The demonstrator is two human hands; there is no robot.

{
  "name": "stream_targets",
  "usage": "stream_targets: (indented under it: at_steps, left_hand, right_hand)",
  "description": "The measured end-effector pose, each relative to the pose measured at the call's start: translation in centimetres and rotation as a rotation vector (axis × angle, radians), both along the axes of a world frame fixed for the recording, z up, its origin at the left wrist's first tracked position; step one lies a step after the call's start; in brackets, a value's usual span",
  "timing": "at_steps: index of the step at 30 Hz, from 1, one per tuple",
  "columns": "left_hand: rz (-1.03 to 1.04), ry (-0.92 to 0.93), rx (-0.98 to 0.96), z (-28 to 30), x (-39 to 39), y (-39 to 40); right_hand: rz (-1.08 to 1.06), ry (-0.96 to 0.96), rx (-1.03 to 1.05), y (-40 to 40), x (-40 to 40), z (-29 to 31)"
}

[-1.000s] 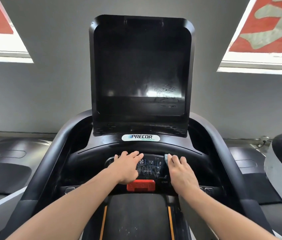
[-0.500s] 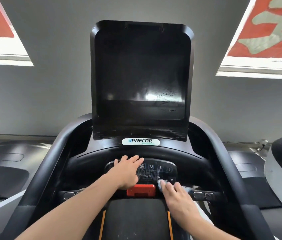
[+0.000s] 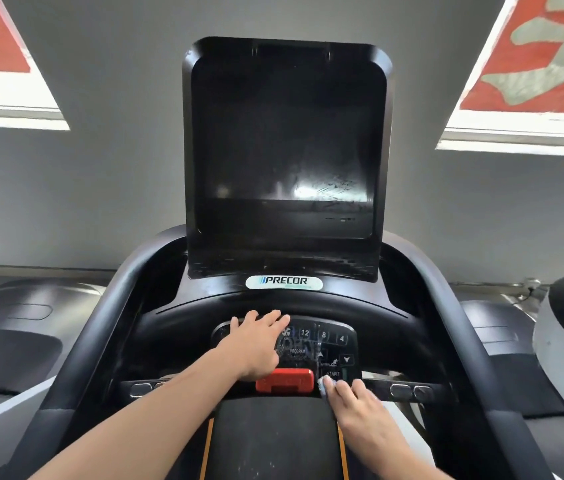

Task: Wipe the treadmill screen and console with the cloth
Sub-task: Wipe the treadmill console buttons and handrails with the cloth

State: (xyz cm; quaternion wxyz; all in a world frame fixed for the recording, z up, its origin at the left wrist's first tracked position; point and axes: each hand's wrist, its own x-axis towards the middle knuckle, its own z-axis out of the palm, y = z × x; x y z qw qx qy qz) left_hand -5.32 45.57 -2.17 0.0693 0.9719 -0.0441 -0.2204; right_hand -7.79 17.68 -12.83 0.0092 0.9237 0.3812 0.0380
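The dark screen (image 3: 287, 147) stands upright above the console (image 3: 308, 348). The left hand (image 3: 256, 344) lies flat, fingers straight, on the console's left side. The right hand (image 3: 360, 407) presses a small pale cloth (image 3: 325, 382) with straight fingers against the console's lower right edge, beside the red clip (image 3: 284, 380).
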Motion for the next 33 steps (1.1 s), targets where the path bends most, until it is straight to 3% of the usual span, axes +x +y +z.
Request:
stream_targets:
  at_steps: [6,11,16,19,21,23,25,28,33]
  left_hand:
    - [-0.005,0.016,0.001,0.4,0.2,0.0]
    - [-0.008,-0.005,0.001,-0.1,0.0,0.1]
    - [0.021,0.004,-0.055,0.5,0.2,0.3]
    - [0.025,-0.187,-0.135,1.3,-0.2,-1.1]
    - [0.006,-0.29,-0.406,2.2,-0.8,-3.8]
    - [0.023,-0.215,-0.718,3.1,-1.7,-6.5]
    - [0.063,-0.233,-0.808,3.0,-1.9,-7.1]
    - [0.093,-0.279,-0.742,2.4,-0.9,-5.2]
    - [0.089,-0.433,-0.582,4.0,3.6,-3.3]
  right_hand:
    - [-0.145,-0.125,0.053,2.0,5.8,3.9]
    - [-0.038,0.12,0.107,0.1,-1.4,-1.0]
    - [-0.473,0.44,0.665,1.5,-0.4,4.1]
    - [-0.675,0.51,1.036,2.9,1.7,8.7]
    - [-0.715,0.613,1.178,4.0,2.2,10.3]
    - [-0.744,0.817,1.397,4.9,1.9,11.0]
    - [-0.74,1.136,1.629,5.0,1.5,11.7]
    - [-0.609,1.35,1.619,4.2,1.0,11.8]
    - [-0.705,1.102,1.394,2.8,0.8,9.6]
